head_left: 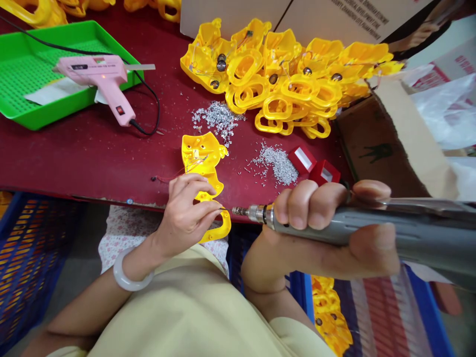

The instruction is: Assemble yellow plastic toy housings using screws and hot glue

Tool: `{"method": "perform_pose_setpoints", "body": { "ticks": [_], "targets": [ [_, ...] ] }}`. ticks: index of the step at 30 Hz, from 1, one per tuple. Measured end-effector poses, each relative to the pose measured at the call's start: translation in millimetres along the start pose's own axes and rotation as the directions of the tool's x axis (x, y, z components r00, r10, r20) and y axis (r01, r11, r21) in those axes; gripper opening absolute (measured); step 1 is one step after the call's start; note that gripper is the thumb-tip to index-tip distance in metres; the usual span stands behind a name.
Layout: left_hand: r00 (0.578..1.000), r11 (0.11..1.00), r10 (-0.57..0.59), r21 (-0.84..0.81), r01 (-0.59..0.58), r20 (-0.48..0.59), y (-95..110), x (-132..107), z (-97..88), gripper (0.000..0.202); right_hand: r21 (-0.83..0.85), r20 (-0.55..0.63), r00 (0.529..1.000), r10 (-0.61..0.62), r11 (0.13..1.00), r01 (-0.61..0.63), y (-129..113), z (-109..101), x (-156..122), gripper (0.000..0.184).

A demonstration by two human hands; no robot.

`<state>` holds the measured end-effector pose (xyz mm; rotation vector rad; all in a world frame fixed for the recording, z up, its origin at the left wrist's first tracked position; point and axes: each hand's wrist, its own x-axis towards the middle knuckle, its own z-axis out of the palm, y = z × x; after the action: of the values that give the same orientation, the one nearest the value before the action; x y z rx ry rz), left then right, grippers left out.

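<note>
Right hand (316, 248) is gripping a driver (427, 230) sideways; left hand (186, 213) is pinching, contents hidden, at its tip; a shell (203, 154) is lying beneath.

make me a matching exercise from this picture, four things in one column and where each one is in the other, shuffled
Things
1. grey screwdriver
2. pink glue gun
3. red boxes
4. lone yellow shell

Places
A. beside a heap of small silvery pieces
B. under the left hand
C. in the right hand
D. partly over the green tray

Right pairs: 1-C, 2-D, 3-A, 4-B
</note>
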<state>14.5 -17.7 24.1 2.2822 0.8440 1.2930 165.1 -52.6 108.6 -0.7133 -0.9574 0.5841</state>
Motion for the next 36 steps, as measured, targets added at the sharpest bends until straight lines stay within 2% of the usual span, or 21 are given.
{"method": "perform_pose_setpoints", "body": {
  "ticks": [5, 8, 11, 14, 17, 21, 25, 30, 36],
  "targets": [
    [0.998, 0.996, 0.048, 0.077, -0.045, -0.045, 1, -2, 4.0, 0.01, -0.037, 0.043, 0.999, -0.023, 0.999, 0.025, 0, 0, 0, 0.016],
    [0.999, 0.996, 0.046, 0.083, -0.044, -0.022, 1, -2, 2.6, 0.009, -0.04, 0.035, 0.999, -0.032, 0.999, 0.033, 3, 0, 0, 0.017],
    [1.0, 0.993, -0.009, 0.118, 0.012, -0.024, -2, 4, -4.8, 0.018, -0.039, 0.02, 0.998, -0.059, 0.997, 0.06, 8, -3, 4, 0.018],
    [0.993, 0.965, -0.106, 0.237, 0.114, -0.049, -13, 16, -12.8, 0.03, -0.003, 0.007, 0.995, -0.101, 0.995, 0.101, 15, -8, 11, 0.02],
    [0.987, 0.915, -0.163, 0.373, 0.151, 0.001, -25, 31, -13.9, 0.038, 0.038, 0.006, 0.992, -0.124, 0.992, 0.124, 22, -9, 19, 0.021],
    [0.987, 0.891, -0.157, 0.437, 0.123, 0.044, -36, 45, -5.6, 0.027, 0.048, 0.02, 0.987, -0.156, 0.987, 0.155, 29, -7, 27, 0.025],
    [0.99, 0.916, -0.134, 0.386, 0.109, 0.039, -42, 49, 0.2, 0.005, 0.032, 0.025, 0.983, -0.18, 0.983, 0.179, 34, -5, 35, 0.021],
    [0.993, 0.934, -0.095, 0.352, 0.067, 0.065, -47, 52, 1.3, 0.006, -0.014, 0.029, 0.977, -0.213, 0.977, 0.213, 43, 1, 46, 0.016],
    [0.997, 0.908, -0.035, 0.418, 0.004, 0.067, -52, 52, 5.4, 0.01, -0.005, -0.034, 0.977, -0.211, 0.977, 0.211, 50, 22, 56, 0.005]
  ]
}}
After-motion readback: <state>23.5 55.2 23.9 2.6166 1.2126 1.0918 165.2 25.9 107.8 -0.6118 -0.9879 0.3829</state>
